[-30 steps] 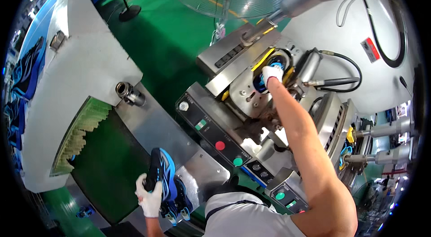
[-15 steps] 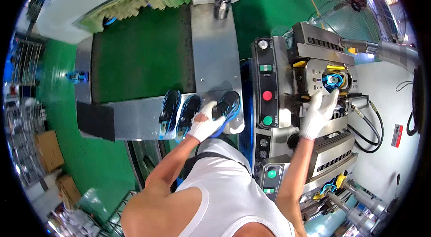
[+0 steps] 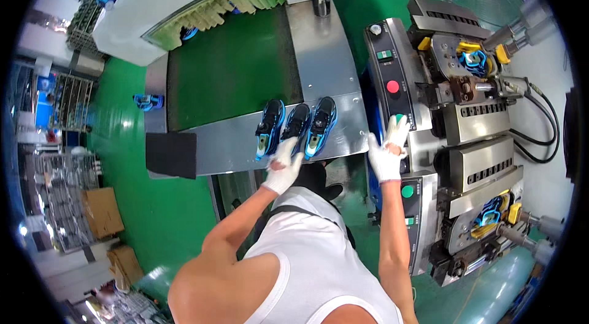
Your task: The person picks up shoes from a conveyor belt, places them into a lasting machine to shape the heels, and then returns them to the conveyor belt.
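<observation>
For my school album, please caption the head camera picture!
Gloved right hand at a green button, left hand by three black-blue shoes on a metal table.

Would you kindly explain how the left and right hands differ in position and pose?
The left hand is at the middle shoe; the right hand is at a green button. The left forearm slants diagonally; the right forearm runs nearly upright. Both hands are white-gloved.

Steel machines point(image 3: 478, 123) with round red and green buttons point(image 3: 392, 86), a wide green conveyor belt point(image 3: 233, 72) and black-and-blue sports shoes point(image 3: 322, 120) are showing a shoe factory
</observation>
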A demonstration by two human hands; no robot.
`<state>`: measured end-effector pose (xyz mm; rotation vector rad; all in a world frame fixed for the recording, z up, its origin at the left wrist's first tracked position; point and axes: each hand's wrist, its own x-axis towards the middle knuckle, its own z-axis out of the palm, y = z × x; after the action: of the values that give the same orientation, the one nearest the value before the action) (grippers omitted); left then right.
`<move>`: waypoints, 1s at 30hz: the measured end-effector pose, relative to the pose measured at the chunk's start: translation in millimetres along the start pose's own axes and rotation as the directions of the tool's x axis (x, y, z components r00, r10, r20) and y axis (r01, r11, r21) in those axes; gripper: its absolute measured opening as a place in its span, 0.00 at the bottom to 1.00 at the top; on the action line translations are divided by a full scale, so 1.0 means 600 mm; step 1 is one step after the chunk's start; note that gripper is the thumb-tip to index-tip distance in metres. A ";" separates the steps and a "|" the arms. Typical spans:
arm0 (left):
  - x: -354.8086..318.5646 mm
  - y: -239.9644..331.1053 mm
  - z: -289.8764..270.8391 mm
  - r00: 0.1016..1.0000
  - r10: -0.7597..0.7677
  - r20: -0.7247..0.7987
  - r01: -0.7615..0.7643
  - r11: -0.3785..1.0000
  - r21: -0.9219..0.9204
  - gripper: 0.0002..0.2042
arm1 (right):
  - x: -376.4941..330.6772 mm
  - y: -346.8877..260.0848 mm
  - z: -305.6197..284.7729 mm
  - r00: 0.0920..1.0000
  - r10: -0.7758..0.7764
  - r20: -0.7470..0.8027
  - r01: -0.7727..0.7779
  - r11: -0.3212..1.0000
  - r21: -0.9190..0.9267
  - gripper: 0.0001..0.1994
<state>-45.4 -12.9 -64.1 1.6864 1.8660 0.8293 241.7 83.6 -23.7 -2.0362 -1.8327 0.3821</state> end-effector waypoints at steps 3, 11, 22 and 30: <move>-0.010 -0.068 -0.038 0.994 -0.052 -0.095 0.043 0.994 -0.098 0.27 | -0.087 -0.041 0.002 0.997 0.021 0.080 -0.039 0.973 0.228 0.43; 0.049 -0.203 0.107 0.931 -0.324 0.168 0.339 0.938 -0.067 0.41 | -0.089 -0.148 0.219 0.912 0.238 0.333 -0.318 0.924 0.212 0.50; 0.254 -0.123 -0.058 0.577 -0.528 0.624 0.641 0.765 0.054 0.51 | -0.048 -0.121 0.273 0.750 0.616 0.239 -0.584 0.448 0.677 0.28; 0.231 0.009 -0.031 0.611 -0.116 0.783 0.112 0.992 0.060 0.50 | -0.280 -0.170 0.061 0.465 0.876 0.129 -0.199 -0.039 0.979 0.29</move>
<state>-71.4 122.6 -41.6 1.5335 1.3023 -0.0339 115.4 -71.0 -18.9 -1.4972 0.0736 0.7491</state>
